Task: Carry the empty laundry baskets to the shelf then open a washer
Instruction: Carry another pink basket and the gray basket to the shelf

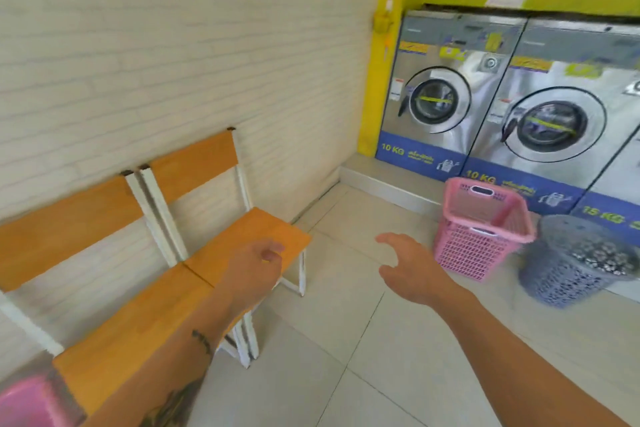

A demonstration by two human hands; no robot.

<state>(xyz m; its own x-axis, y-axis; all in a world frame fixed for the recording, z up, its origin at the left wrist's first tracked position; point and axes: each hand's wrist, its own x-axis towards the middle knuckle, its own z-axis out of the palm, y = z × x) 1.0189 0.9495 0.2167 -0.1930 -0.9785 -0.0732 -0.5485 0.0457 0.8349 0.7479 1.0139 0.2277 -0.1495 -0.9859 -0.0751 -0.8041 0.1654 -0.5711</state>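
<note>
Laundry room, pale tiled floor (346,340), cream brick wall (173,62) at 10 o'clock, yellow wall behind the machines. Washers: 2 steel front-loaders marked 10 KG, left washer (440,94) and right washer (554,121), at 1 to 2 o'clock, doors closed. Pink basket (481,232) at 2 o'clock, upright on the floor, empty. Grey basket (575,263) just beside it, at 3 o'clock, tilted. 2 orange chairs (221,218) along the wall. Left hand (256,263) loosely curled, holding nothing. Right hand (408,270) spread wide, empty, near the pink basket, apart from it.
</note>
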